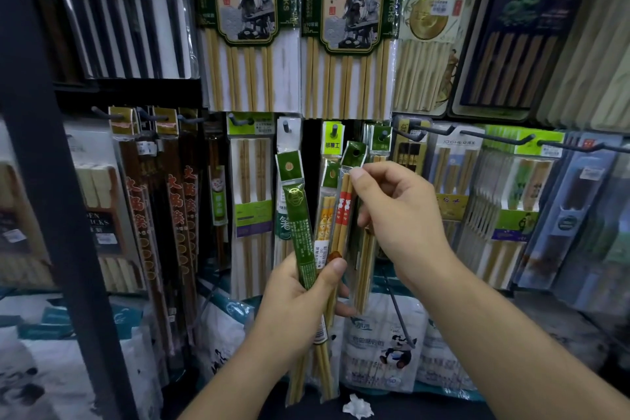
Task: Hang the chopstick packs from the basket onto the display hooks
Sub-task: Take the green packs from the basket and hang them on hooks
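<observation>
head-worn view, close, facing display hooks (491,136)

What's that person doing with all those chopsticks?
A person is putting chopstick packs up on a shop wall. The left hand grips a bunch of slim packs, with a green one in front. The right hand pinches the top of the red-and-white pack and holds it up near the display hooks. Its hanging hole is not on a hook yet. Lots of other packs already hang all around.
</observation>
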